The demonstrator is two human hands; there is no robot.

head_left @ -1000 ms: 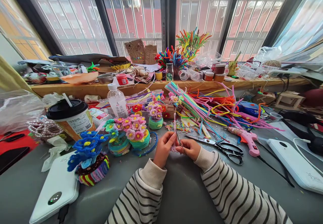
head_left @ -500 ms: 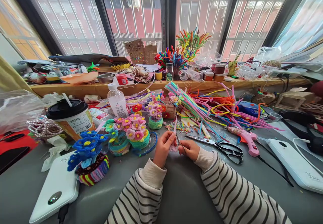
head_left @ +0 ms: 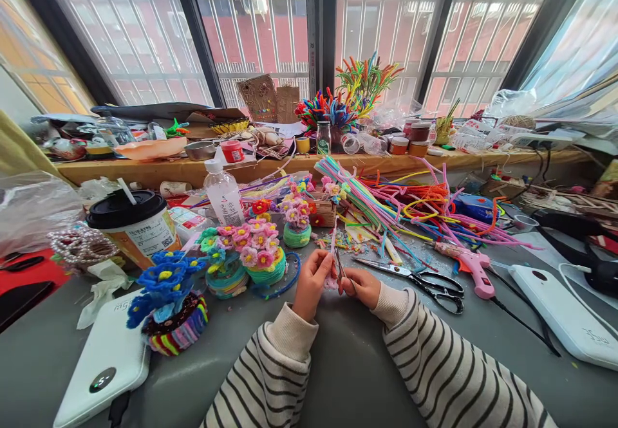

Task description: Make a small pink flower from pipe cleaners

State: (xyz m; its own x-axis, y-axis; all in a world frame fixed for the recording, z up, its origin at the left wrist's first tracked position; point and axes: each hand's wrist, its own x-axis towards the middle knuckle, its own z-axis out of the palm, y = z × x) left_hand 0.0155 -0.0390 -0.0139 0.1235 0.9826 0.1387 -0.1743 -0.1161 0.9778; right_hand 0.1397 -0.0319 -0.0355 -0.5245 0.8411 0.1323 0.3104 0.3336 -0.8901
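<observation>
My left hand is closed in a pinch on a pale pink pipe cleaner, which stands upright above the fingertips. Pink fuzz shows just below those fingers. Close beside it, my right hand is closed around a small pair of scissors, whose thin dark blades point up along the pipe cleaner. Its fingers hide most of the handles. To the right of my hands, larger black-handled scissors lie on the grey table. Left of my hands stand pots of pink pipe-cleaner flowers.
A pink glue gun and a white power bank lie at the right. Behind are bundled pipe cleaners. On the left stand a blue flower pot, a lidded cup, a plastic bottle and another power bank.
The scissor blades in my right hand have shifted slightly and show more clearly beside the pipe cleaner. My left hand keeps its pinch, nearly still. The view has moved very slightly.
</observation>
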